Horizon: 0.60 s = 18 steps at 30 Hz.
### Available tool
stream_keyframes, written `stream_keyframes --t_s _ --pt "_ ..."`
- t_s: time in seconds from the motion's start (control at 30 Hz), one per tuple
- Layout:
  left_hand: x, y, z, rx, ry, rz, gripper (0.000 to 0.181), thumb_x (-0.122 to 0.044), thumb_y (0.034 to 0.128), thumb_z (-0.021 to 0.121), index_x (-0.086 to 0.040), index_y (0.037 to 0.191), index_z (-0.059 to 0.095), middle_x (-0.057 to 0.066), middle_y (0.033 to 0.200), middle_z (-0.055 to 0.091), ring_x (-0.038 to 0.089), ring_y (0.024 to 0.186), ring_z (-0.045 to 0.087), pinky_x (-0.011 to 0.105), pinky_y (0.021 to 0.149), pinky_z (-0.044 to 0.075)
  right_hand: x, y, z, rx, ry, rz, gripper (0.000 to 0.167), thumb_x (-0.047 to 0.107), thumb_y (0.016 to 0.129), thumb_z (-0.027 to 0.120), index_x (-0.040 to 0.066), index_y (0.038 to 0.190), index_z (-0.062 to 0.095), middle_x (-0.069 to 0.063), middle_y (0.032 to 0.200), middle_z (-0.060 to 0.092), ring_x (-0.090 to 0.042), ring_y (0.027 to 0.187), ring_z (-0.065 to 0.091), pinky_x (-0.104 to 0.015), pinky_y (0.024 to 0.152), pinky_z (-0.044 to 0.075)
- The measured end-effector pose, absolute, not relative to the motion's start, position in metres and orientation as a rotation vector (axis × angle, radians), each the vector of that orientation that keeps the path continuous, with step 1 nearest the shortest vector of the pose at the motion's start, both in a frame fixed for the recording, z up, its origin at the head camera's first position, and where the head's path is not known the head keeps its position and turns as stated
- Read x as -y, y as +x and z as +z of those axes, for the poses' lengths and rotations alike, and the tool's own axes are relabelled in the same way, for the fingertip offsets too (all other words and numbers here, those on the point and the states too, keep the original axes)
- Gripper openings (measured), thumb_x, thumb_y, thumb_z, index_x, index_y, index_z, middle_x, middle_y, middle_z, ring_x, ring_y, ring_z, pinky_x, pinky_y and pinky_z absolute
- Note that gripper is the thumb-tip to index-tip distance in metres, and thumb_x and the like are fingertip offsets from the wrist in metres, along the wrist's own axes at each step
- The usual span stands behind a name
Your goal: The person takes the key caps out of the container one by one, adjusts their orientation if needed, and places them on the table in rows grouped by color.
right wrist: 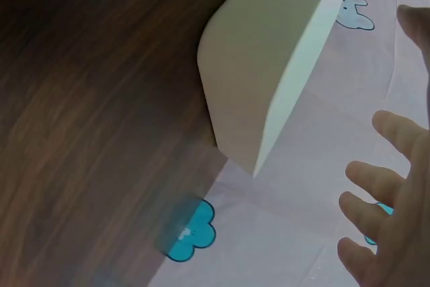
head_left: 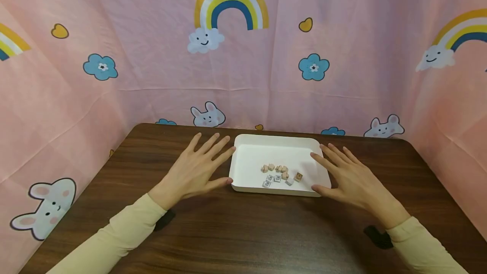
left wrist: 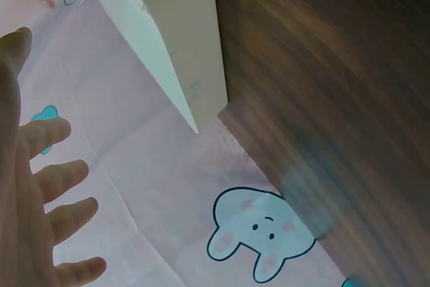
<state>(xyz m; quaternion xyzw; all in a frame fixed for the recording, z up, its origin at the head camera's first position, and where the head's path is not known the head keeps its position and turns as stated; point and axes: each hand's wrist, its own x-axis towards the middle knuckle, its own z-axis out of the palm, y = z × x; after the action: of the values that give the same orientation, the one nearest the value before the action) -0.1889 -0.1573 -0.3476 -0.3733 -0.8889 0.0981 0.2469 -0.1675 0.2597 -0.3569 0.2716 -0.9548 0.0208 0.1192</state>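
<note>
A white rectangular tray [head_left: 281, 140] lies on the table. Small beige pieces [head_left: 271, 167], several grey-white square pieces with dark marks [head_left: 277, 178] and one brown square piece [head_left: 298, 176] lie inside it; their kind is too small to make out. My left hand [head_left: 198, 170] is at the tray's left side, fingers spread and nearly straight, holding nothing. Opposite it, my right hand [head_left: 351, 181] has its fingers spread by the right side, also holding nothing. Both wrist views show the tray's outer wall [left wrist: 191, 45] apart from the fingers; whether any fingertip touches the rim, I cannot tell.
The dark wooden table [head_left: 243, 231] extends around the tray. Behind and on both sides hangs a pink cloth [head_left: 160, 54] printed with rainbows, flowers and rabbits. Dark objects [head_left: 378, 237] show at both sleeve cuffs.
</note>
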Motion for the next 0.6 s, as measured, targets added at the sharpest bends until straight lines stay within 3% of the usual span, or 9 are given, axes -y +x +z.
stream_keyframes --t_s 0.23,0.6 --pt "0.148 -0.198 -0.358 2.531 -0.947 0.104 0.083 -0.076 0.0996 0.021 -0.020 0.156 0.044 0.009 0.162 0.041 0.032 0.150 0.038 0.063 0.119 0.028 -0.253 -0.177 -0.364 2.803 0.799 0.122 0.082 0.062 0.090 0.066 0.018 0.155 0.045 -0.019 0.160 0.040 -0.041 0.149 0.036 -0.060 0.121 0.026" --pt "0.126 -0.210 -0.392 2.747 -0.833 -0.178 0.074 -0.066 0.1005 0.044 -0.023 0.161 0.035 0.007 0.168 0.029 0.029 0.154 0.029 0.064 0.121 0.023 -0.240 -0.188 -0.374 2.965 0.713 0.346 0.075 0.055 0.095 0.064 0.018 0.156 0.043 -0.021 0.163 0.034 -0.044 0.151 0.028 -0.063 0.122 0.021"
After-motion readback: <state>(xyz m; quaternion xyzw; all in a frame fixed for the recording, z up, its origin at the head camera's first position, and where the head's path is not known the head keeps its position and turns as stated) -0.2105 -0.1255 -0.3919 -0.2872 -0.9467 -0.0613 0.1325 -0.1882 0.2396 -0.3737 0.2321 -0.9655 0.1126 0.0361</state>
